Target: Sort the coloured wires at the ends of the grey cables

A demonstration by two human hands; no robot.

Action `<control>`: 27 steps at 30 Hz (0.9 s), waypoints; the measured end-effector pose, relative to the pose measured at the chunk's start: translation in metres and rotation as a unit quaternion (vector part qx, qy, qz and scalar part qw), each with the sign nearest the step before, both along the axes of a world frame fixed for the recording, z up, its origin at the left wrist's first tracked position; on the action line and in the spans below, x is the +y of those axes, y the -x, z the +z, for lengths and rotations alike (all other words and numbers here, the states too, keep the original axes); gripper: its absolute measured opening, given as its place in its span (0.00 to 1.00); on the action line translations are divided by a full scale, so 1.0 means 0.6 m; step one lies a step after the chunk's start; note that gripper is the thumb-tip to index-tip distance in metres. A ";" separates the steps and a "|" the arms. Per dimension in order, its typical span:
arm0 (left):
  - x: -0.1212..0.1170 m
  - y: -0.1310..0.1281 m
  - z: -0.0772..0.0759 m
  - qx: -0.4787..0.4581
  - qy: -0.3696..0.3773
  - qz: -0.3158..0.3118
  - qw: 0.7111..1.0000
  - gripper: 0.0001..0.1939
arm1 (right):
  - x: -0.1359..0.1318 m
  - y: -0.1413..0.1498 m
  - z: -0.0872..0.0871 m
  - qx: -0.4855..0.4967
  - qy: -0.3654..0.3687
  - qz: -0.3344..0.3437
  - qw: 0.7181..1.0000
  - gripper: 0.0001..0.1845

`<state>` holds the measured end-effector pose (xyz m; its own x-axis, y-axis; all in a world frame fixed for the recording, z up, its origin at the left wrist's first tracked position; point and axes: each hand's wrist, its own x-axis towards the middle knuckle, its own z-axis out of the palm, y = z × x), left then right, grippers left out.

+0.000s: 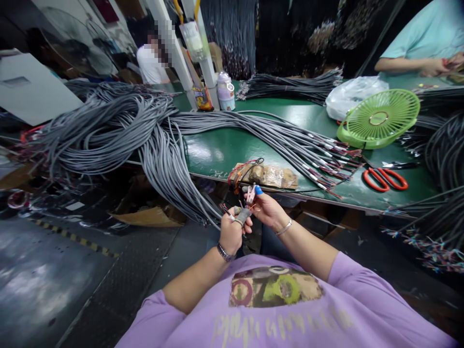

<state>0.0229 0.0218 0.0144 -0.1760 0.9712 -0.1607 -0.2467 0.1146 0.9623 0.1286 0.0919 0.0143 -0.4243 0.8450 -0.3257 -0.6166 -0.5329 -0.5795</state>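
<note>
My left hand (234,227), its thumb wrapped in grey covering, is closed on the end of a grey cable (213,215), where thin dark and red wires stick out. Close beside it, my right hand (270,209) pinches a small pale pink-and-white piece (251,194) that I cannot make out. A blue cover sits on one of its fingertips. Fine coloured wires show between both hands, just off the bench edge. Beyond them lies a tape-wrapped cardboard block (270,176) with a red and a black lead at its left end.
Grey cable bundles (108,123) drape over the green bench (206,150). At the right are red-handled scissors (384,179), a green fan (380,118) and a plastic bag (353,96). A bottle (225,92) stands by the post. Another person's hands (440,66) are at far right.
</note>
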 end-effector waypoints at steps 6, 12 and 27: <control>-0.013 0.008 -0.001 0.011 -0.005 -0.003 1.000 0.14 | -0.004 -0.012 -0.002 0.025 0.010 0.017 0.999 0.21; -0.028 0.018 -0.017 0.023 -0.017 -0.005 1.000 0.15 | -0.024 -0.029 -0.011 -0.066 -0.013 0.101 0.993 0.21; -0.029 0.033 -0.015 0.073 0.008 -0.105 0.992 0.16 | -0.039 -0.047 -0.012 -0.165 -0.129 0.082 0.974 0.15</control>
<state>0.0030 0.0047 0.0052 0.0063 0.9865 -0.1639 -0.0732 0.1639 0.9838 0.1567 0.0686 0.0071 -0.4685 0.8466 -0.2525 -0.2937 -0.4188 -0.8592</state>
